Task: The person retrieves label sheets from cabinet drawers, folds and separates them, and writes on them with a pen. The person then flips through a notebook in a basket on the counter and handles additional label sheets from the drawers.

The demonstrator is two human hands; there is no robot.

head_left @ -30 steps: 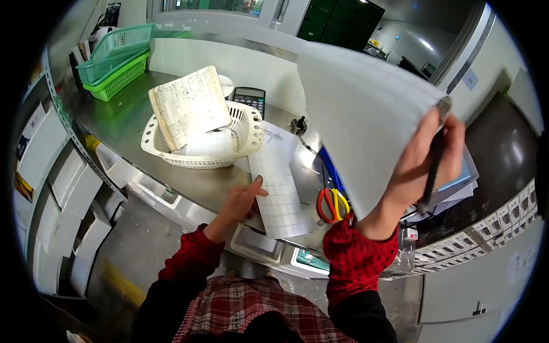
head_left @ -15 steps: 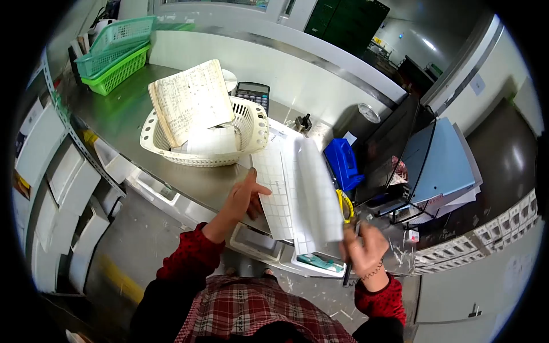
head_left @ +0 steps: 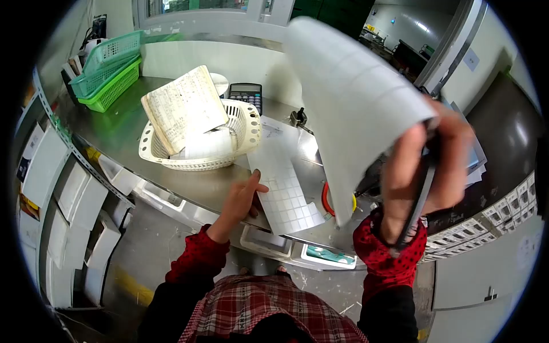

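Note:
My right hand (head_left: 426,163), smeared by motion, is closed at the right on a lifted white grid-lined sheet (head_left: 354,91) and a slim dark tool (head_left: 414,211) whose kind I cannot make out. The sheet curls up above the counter. My left hand (head_left: 237,200) has its forefinger and thumb apart, at the left edge of another grid-lined sheet (head_left: 286,197) lying on the counter. Beyond it stands a white plastic basket (head_left: 197,163) with an open handwritten notebook (head_left: 186,108) leaning in it.
A calculator (head_left: 246,94) lies behind the basket. Green baskets (head_left: 114,86) are stacked at the far left of the metal counter (head_left: 189,186). A black clip-like object (head_left: 298,117) sits near the wall. A red curved thing (head_left: 326,199) shows beside the lifted sheet. Open drawers (head_left: 329,256) are below.
My right hand has risen up and to the right, lifting the top sheet off the one beneath. My left hand has stayed almost in place. The lifted sheet now covers the blue object.

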